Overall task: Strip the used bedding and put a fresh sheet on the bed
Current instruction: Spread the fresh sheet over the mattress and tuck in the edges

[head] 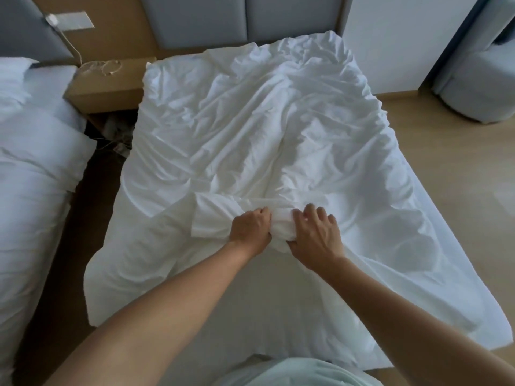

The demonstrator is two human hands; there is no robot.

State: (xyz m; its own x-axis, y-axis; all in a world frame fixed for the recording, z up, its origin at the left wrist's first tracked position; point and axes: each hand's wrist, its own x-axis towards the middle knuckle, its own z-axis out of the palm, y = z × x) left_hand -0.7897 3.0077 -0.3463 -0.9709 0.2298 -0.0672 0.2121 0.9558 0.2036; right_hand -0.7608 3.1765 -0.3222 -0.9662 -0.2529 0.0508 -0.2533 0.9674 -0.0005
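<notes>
- My left hand [250, 229] and right hand [315, 238] each clench one bunched fold of the sheet [250, 121].
- It lies crumpled across the bed [446, 246].
- I judge I'm stripping it; next, drag the bunch toward me.

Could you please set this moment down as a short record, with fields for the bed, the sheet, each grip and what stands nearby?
bed: seen from its foot, grey headboard at far end
sheet: white, crumpled, lying over the bed, bunched near the foot
left grip: fingers curled into the bunch
right grip: holds the same bunch, close beside the left
nearby: wooden nightstand with a cable; second bed
</notes>
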